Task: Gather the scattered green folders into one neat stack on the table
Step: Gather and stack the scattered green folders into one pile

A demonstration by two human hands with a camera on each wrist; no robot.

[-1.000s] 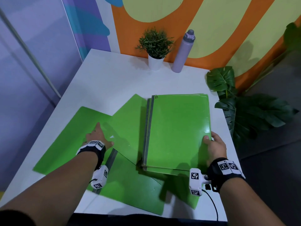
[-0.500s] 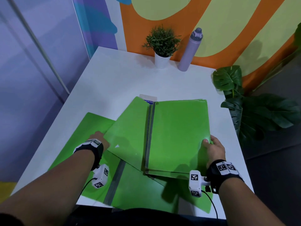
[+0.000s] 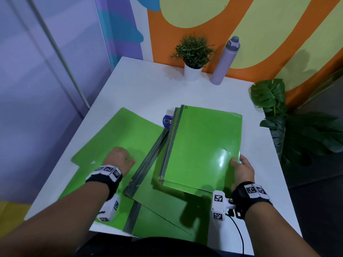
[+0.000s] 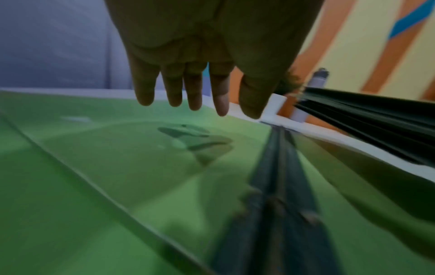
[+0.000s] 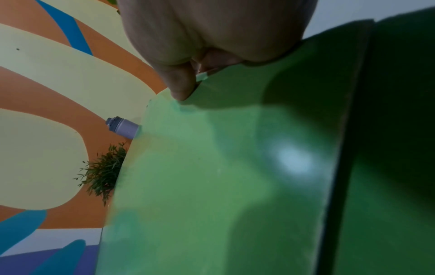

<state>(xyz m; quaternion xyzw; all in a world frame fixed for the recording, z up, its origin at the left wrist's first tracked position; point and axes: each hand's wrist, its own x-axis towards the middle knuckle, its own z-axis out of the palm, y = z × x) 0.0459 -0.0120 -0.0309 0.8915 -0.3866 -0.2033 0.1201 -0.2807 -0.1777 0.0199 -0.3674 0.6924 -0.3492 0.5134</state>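
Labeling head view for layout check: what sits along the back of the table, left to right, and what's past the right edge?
Potted plant → purple bottle → past the table's right edge, big leafy plant on the floor.

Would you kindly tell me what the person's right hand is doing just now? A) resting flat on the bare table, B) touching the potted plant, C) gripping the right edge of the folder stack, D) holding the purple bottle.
C: the right hand grips the right edge of the folder stack, thumb on top, while the bottle and plant stand untouched at the table's far side.
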